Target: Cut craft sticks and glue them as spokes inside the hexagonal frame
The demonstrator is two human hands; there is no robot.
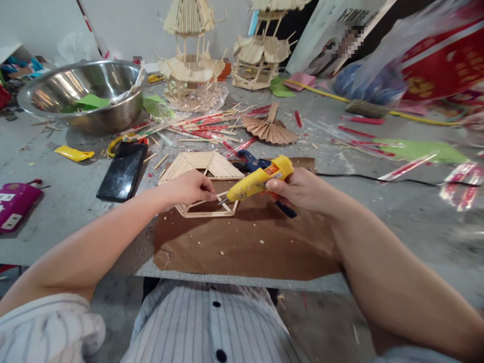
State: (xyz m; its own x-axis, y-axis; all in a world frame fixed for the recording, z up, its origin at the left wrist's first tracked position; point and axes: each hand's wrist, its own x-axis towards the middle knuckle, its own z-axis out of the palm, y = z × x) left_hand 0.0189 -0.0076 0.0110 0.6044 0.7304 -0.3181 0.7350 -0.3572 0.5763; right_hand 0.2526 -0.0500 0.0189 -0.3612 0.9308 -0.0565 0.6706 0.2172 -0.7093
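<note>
One yellow plastic glue gun (260, 179), one flat hexagonal wooden-stick roof (202, 169), one round steel bowl (81, 93). One black slab phone (123, 171), one folded brown paper fan (269, 128). Two tall wooden-stick pagoda models (189, 60).

Yellow glue gun (259, 179) nozzle seemingly touches the hexagonal stick roof (204, 164).

Lettering on the red banner (442, 65) and poster (333, 30) is unreadable.
</note>
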